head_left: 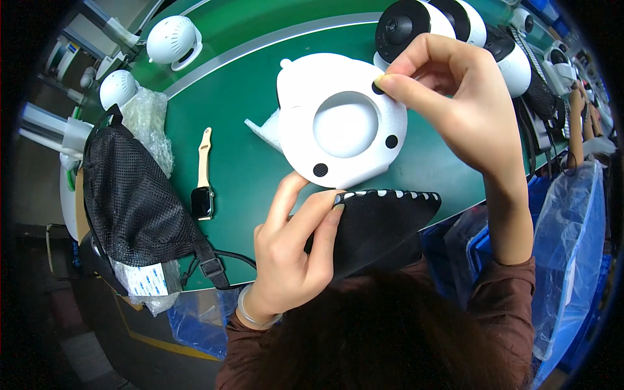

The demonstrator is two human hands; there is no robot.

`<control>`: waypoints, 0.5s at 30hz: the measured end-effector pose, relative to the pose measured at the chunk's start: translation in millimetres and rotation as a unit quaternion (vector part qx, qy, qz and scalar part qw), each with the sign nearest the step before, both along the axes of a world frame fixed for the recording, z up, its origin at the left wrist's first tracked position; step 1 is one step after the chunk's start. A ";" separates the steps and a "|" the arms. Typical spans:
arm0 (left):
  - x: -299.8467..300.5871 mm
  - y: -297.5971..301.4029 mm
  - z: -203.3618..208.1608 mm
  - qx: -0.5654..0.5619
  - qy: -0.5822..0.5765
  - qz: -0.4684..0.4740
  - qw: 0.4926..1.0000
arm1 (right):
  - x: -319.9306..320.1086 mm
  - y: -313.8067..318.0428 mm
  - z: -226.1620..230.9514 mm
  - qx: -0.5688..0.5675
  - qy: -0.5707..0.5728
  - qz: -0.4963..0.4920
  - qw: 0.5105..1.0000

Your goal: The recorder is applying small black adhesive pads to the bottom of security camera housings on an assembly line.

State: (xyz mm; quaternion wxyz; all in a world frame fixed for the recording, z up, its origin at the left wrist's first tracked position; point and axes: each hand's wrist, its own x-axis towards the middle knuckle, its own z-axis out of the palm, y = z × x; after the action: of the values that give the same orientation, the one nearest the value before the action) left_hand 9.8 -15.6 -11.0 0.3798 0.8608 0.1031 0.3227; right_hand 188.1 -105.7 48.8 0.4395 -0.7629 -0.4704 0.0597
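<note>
A white rounded plastic housing (396, 117) with a large round recess lies on the green table in front of me. Two black round pads, a lower left pad (320, 170) and a right-hand pad (391, 141), sit on its face. My right hand (465, 97) pinches a third black pad (376, 88) against the upper right of that face. Between its thumb and fingers, my left hand (289, 253) grips a black sheet (383, 227) with a row of white spots along its edge. Some left fingers are beside the housing's lower rim.
A wristwatch (203, 203) with a pale strap lies left of the housing. Farther left are a black mesh bag (133, 195) and bubble wrap (148, 120). White-and-black round devices (416, 26) stand at the back right; another white device (174, 40) is at back left. Blue plastic-lined bins (569, 260) stand lower right.
</note>
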 end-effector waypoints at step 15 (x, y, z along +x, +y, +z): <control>-23.3 -4.9 4.3 -0.049 -0.033 0.045 0.997 | -17.4 -22.7 -3.2 0.112 -0.236 0.027 0.965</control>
State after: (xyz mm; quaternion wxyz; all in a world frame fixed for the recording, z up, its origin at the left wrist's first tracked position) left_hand -13.5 -20.5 -6.7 0.4102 0.8245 0.1449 0.3618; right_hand 170.6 -128.4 45.7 0.3971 -0.6885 -0.5844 -0.1633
